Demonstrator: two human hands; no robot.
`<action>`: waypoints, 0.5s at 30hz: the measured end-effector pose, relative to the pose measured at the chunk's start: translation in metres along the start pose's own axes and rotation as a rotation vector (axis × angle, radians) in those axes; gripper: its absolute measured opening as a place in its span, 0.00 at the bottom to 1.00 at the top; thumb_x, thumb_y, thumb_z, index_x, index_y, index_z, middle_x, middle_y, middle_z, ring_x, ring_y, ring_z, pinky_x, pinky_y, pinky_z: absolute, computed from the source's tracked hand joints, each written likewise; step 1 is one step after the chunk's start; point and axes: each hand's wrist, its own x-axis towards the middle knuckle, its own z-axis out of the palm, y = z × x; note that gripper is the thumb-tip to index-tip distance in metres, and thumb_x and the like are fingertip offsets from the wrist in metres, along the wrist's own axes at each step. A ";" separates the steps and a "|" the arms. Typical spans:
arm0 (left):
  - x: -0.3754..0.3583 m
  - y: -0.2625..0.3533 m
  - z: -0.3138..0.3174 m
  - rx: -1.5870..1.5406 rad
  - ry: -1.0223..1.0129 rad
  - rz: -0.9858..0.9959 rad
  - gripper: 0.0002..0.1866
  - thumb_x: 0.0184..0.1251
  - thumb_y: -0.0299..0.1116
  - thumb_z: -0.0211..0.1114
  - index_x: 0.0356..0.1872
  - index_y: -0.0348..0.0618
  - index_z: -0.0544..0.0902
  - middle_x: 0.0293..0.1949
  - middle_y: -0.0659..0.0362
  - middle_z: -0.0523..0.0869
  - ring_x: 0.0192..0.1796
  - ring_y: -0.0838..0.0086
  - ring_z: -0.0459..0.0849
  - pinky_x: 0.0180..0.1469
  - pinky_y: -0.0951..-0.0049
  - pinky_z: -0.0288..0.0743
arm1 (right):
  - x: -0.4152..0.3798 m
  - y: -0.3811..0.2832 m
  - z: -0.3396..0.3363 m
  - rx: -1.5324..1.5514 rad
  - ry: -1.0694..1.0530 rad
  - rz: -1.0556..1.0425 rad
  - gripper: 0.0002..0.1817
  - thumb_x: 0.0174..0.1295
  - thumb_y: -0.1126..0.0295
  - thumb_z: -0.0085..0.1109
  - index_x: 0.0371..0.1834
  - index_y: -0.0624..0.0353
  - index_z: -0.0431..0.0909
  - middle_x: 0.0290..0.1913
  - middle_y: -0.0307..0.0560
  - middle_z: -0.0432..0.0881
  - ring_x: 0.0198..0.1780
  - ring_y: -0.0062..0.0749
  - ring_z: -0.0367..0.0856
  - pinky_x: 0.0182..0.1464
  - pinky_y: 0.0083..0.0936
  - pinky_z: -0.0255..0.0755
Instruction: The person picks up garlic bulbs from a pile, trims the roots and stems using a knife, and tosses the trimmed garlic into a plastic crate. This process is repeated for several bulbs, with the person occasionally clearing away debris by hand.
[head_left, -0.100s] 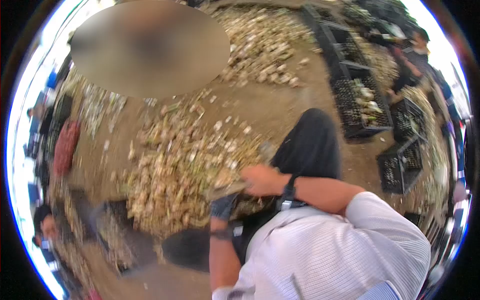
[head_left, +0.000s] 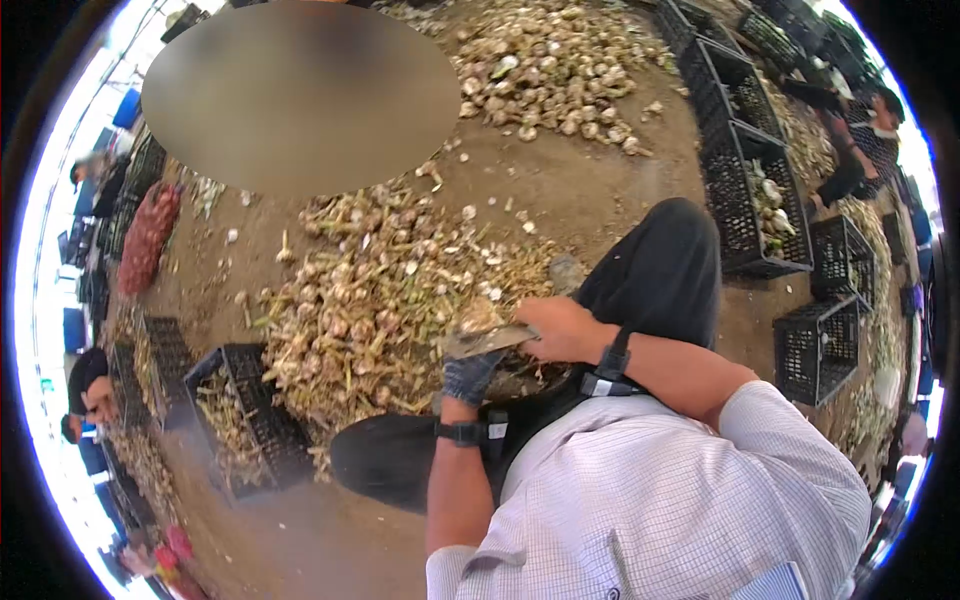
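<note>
Your left hand point(head_left: 468, 375), in a dark glove, closes around a garlic bulb point(head_left: 478, 318), holding it just above your lap. Your bare right hand point(head_left: 560, 330) grips what looks like a flat blade point(head_left: 490, 341), laid against the bulb's underside. Both sit at the near edge of the garlic pile point(head_left: 370, 300) on the dirt floor point(head_left: 560, 200). 1 black crate point(head_left: 245, 420) stands at the pile's left edge.

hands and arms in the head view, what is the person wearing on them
The left hand wears a dark grey work glove, with a black strap and buckle at the wrist. The right hand is bare, with a black watch-like band at its wrist. A pale, finely checked shirt sleeve is rolled up the right arm.
</note>
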 end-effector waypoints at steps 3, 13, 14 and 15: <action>-0.014 0.004 -0.002 -0.116 0.005 -0.064 0.24 0.58 0.34 0.70 0.55 0.38 0.75 0.53 0.54 0.82 0.53 0.66 0.80 0.58 0.64 0.73 | -0.006 -0.014 0.007 0.025 -0.026 -0.022 0.14 0.46 0.67 0.64 0.34 0.61 0.74 0.32 0.53 0.75 0.38 0.52 0.78 0.39 0.42 0.72; -0.007 0.032 -0.007 -0.561 0.070 -0.246 0.26 0.56 0.28 0.71 0.55 0.38 0.71 0.50 0.54 0.83 0.51 0.69 0.81 0.55 0.68 0.76 | -0.006 -0.023 0.001 -0.036 0.013 -0.031 0.15 0.46 0.64 0.65 0.31 0.61 0.73 0.32 0.51 0.75 0.37 0.50 0.79 0.40 0.40 0.73; -0.007 0.036 -0.008 -0.630 0.089 -0.248 0.26 0.56 0.28 0.72 0.55 0.38 0.71 0.50 0.54 0.83 0.50 0.69 0.82 0.54 0.68 0.76 | -0.006 -0.024 0.001 -0.034 0.006 -0.026 0.15 0.46 0.64 0.65 0.31 0.61 0.73 0.32 0.51 0.75 0.38 0.50 0.79 0.40 0.40 0.74; -0.007 0.035 -0.009 -0.606 0.083 -0.262 0.26 0.55 0.27 0.72 0.55 0.38 0.72 0.49 0.54 0.83 0.49 0.69 0.82 0.53 0.68 0.77 | -0.006 -0.026 0.000 -0.033 -0.001 -0.021 0.15 0.46 0.65 0.65 0.31 0.61 0.73 0.32 0.51 0.75 0.38 0.50 0.79 0.40 0.40 0.74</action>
